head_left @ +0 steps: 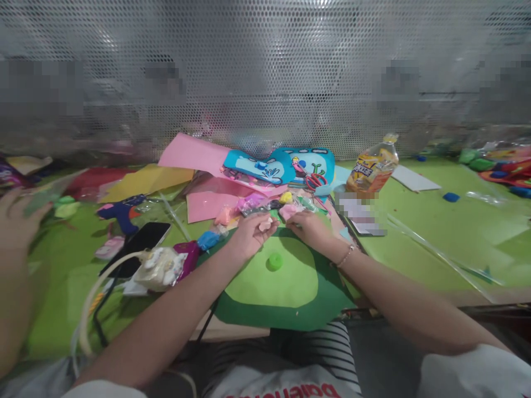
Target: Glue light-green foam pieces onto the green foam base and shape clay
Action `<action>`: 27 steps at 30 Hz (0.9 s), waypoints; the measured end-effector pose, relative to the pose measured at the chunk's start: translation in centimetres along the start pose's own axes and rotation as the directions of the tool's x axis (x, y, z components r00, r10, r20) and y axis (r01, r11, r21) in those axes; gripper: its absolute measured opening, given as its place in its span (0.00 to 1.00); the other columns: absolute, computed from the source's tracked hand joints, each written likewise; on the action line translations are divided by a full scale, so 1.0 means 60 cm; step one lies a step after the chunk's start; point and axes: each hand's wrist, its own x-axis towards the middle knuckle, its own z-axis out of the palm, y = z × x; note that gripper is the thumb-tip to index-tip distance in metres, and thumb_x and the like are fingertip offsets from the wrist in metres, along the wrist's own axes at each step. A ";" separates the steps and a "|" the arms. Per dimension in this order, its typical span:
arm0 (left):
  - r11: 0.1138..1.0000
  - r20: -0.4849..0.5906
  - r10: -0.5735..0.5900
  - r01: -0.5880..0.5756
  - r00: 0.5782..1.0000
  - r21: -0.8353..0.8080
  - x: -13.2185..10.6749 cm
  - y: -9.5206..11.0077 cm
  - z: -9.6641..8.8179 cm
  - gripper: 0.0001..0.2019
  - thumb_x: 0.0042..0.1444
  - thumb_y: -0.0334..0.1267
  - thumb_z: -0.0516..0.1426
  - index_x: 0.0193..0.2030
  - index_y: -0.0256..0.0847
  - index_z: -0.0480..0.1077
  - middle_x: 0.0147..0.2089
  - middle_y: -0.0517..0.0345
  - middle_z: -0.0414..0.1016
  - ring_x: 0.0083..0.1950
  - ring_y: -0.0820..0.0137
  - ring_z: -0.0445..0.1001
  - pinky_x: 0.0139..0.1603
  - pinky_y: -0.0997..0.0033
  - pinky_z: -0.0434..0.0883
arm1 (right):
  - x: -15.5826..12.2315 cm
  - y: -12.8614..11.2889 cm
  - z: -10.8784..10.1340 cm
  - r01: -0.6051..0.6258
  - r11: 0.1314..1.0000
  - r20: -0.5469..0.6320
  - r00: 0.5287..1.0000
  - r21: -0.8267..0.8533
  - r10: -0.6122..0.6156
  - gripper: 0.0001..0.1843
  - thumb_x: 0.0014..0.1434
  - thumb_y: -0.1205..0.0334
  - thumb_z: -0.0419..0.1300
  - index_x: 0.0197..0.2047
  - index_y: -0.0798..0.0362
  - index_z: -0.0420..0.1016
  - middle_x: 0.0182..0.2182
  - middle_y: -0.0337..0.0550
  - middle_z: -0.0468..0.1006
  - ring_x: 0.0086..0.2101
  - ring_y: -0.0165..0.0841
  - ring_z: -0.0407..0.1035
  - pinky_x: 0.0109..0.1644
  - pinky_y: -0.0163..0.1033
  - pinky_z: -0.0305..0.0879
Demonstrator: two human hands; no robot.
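Observation:
My left hand (251, 235) is closed around a small pale pink lump of clay (265, 224) held at its fingertips. My right hand (309, 226) is curled next to it, its fingers touching a pink clay piece (287, 210) on the table. Both hands hover over the far edge of a dark green felt sheet (327, 301) with a lighter green shape (286, 284) on it. A small bright green clay ball (274, 261) lies on the light green shape, just below my hands.
Pink and yellow paper sheets (194, 157), a blue craft picture (282, 163), red scissors (316, 181), a drink bottle (373, 166), a blue glue gun (122, 213), a black phone (139, 246) and clay packets lie about. Another person's hand (16, 221) is at the left edge.

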 end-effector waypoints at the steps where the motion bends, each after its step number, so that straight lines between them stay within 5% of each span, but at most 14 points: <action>1: 1.000 0.027 0.009 -0.009 1.000 0.013 -0.001 0.000 0.001 0.05 0.49 0.21 0.56 0.29 0.31 0.70 0.29 0.50 0.76 0.33 0.72 0.77 0.39 0.77 0.75 | 0.000 -0.003 -0.003 -0.061 0.990 -0.033 0.997 0.123 0.066 0.08 0.58 0.64 0.56 0.32 0.55 0.76 0.31 0.45 0.78 0.33 0.35 0.69 0.39 0.40 0.63; 3: 0.998 0.116 0.023 -0.030 0.993 0.057 -0.005 -0.001 0.004 0.08 0.49 0.19 0.54 0.33 0.30 0.71 0.34 0.48 0.77 0.38 0.71 0.78 0.44 0.76 0.73 | 0.001 -0.008 -0.007 -0.158 0.885 -0.050 0.979 0.437 0.200 0.07 0.57 0.60 0.58 0.32 0.54 0.75 0.31 0.43 0.77 0.31 0.32 0.69 0.37 0.38 0.64; 5: 0.992 0.222 0.036 -0.061 0.974 0.110 -0.010 -0.003 0.007 0.11 0.50 0.19 0.54 0.39 0.31 0.71 0.40 0.48 0.77 0.42 0.70 0.77 0.49 0.74 0.72 | 0.000 -0.013 -0.008 -0.172 0.671 -0.022 0.963 0.722 0.270 0.08 0.54 0.57 0.62 0.32 0.53 0.74 0.31 0.40 0.77 0.31 0.31 0.69 0.37 0.38 0.65; 8: 0.972 0.273 0.102 -0.154 0.957 0.177 -0.015 -0.008 0.008 0.13 0.50 0.22 0.57 0.44 0.34 0.68 0.40 0.51 0.77 0.42 0.70 0.77 0.49 0.71 0.72 | -0.004 -0.020 -0.006 -0.107 0.419 -0.016 0.960 0.902 0.279 0.09 0.49 0.57 0.66 0.32 0.52 0.73 0.32 0.38 0.76 0.32 0.29 0.70 0.40 0.38 0.67; 16: 0.922 0.354 0.235 -0.323 0.905 0.212 -0.014 -0.012 0.002 0.11 0.46 0.39 0.65 0.34 0.36 0.73 0.31 0.57 0.77 0.32 0.74 0.75 0.39 0.73 0.73 | -0.014 -0.042 -0.019 -0.018 0.506 -0.114 0.967 0.862 0.229 0.06 0.48 0.58 0.67 0.30 0.51 0.78 0.32 0.40 0.78 0.35 0.32 0.71 0.42 0.40 0.68; 22: 0.961 0.341 0.144 -0.214 0.929 0.177 -0.024 -0.011 0.007 0.12 0.48 0.36 0.63 0.41 0.39 0.76 0.44 0.53 0.78 0.40 0.70 0.76 0.50 0.68 0.72 | -0.017 -0.041 -0.019 -0.048 0.522 -0.117 0.953 0.852 0.280 0.07 0.50 0.58 0.66 0.34 0.48 0.80 0.34 0.41 0.79 0.36 0.32 0.71 0.44 0.41 0.67; 27: 0.988 0.368 0.095 -0.133 0.925 0.078 -0.026 -0.005 0.005 0.12 0.52 0.30 0.59 0.45 0.37 0.76 0.47 0.49 0.77 0.46 0.66 0.76 0.54 0.65 0.70 | -0.018 -0.036 -0.011 -0.079 0.455 -0.069 0.951 0.887 0.300 0.10 0.52 0.55 0.64 0.37 0.48 0.80 0.37 0.42 0.79 0.36 0.32 0.71 0.43 0.42 0.68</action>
